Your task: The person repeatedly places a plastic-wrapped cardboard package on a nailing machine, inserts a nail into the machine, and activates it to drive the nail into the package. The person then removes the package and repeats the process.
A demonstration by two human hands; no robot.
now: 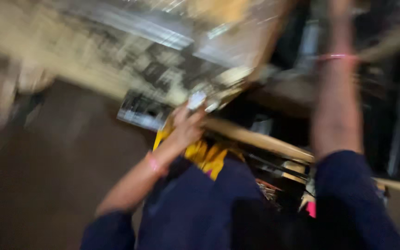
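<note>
Blurring everything, left hand (186, 124) gripping wooden edge (255, 138), right hand cropped

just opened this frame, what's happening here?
The frame is heavily motion-blurred. The person's left hand reaches up to the lower edge of a large flat panel tilted overhead. The right arm is raised, its hand out of frame above. Yellow cloth sits below, beside a wooden bar.

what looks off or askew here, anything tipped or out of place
The large flat board stands out: it is raised and tilted steeply across the upper left, with the left hand at its lower edge. The right hand is out of frame, above the raised forearm. Heavy motion blur hides any damage or spills.
</note>
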